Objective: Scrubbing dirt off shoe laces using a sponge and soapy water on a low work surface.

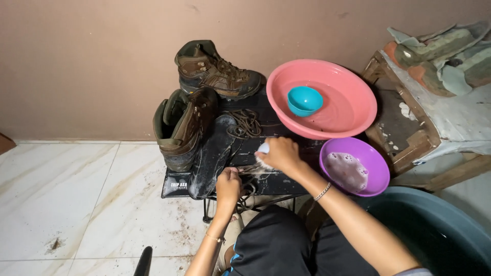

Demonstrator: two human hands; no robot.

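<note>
While gripping a small white scrubbing brush (pixel 263 148), right hand (pixel 280 155) closed around it, knuckles up, bristles pressed onto a stretch of soapy brown bootlace (pixel 249 168) on the low black stool top (pixel 286 180). Left hand (pixel 228 185) pinched shut on the same lace, just below and left of the brush, holding it taut against the stool. Thin bracelet on each wrist. Just beside the left hand, a dark wet insole (pixel 214 153) lying lengthwise across the stool, foam-streaked. A second coil of brown lace (pixel 245 124) heaped behind the brush, near the far edge.

Further back, two brown-and-olive leather hiking boots without laces: one (pixel 182 127) upright at the stool's left edge, touching the insole, the other (pixel 217 71) tipped on its side against the tan wall. To the right, a large pink plastic basin (pixel 353 110) with water in it, a small teal bowl (pixel 304 100) floating inside. Just in front of that, touching its rim, a smaller purple plastic bowl (pixel 376 163) holding sudsy water. At bottom right, the rim of a big dark teal tub (pixel 434 214). Beyond the basins, a worn wooden bench (pixel 404 138) draped with paint-stained cloth. Below, pale marble-look floor tiles (pixel 61 189), scattered with dirt near the stool's legs. Black shorts over the knees at the bottom edge.
</note>
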